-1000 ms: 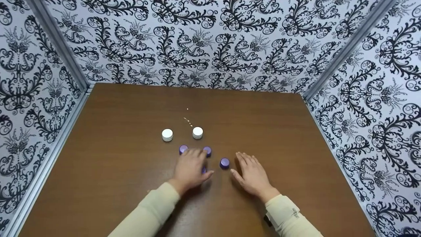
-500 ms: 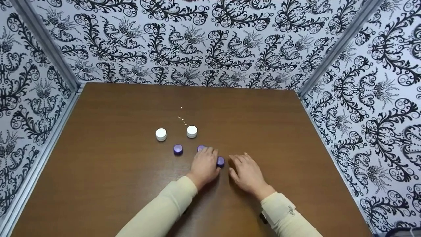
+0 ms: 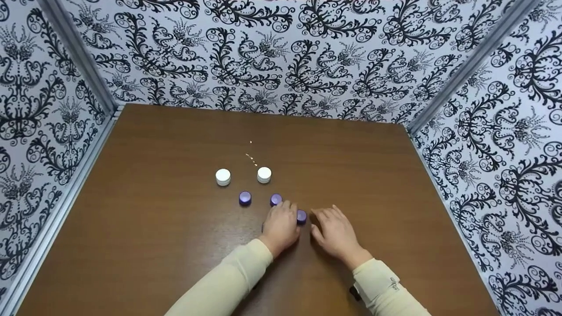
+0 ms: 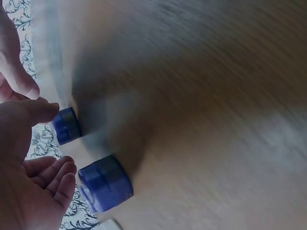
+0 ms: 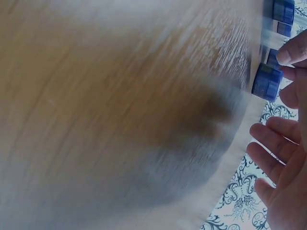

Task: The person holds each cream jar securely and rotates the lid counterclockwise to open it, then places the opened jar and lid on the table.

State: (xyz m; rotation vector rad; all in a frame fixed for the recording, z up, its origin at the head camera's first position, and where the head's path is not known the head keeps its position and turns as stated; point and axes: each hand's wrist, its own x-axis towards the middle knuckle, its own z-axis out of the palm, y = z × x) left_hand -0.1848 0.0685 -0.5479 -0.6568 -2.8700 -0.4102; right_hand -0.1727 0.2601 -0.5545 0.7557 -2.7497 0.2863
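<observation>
My left hand (image 3: 281,226) is close beside a small purple-lidded jar (image 3: 301,217). Its thumb and fingers stand apart around the jar's near side, fingers loosely bent in the left wrist view, where the same jar (image 4: 66,125) shows past the thumb tip. A second purple jar (image 4: 105,184) sits near the fingertips; in the head view the hand mostly covers it. Right of the first jar, my right hand (image 3: 336,235) has its fingers relaxed and holds nothing. Two more purple jars (image 3: 245,198), (image 3: 275,200) stand farther back, the right one just beyond the left fingertips.
Behind the purple jars stand two white-lidded containers, a left one (image 3: 223,177) and a right one (image 3: 264,175). Several tiny pale specks (image 3: 251,159) lie beyond them. Patterned walls (image 3: 263,57) enclose the brown table (image 3: 175,149) at the back and sides.
My left hand has moved right, from over the nearest purple jar to beside the rightmost one. The right hand stays about where it was, its fingers slightly more bent.
</observation>
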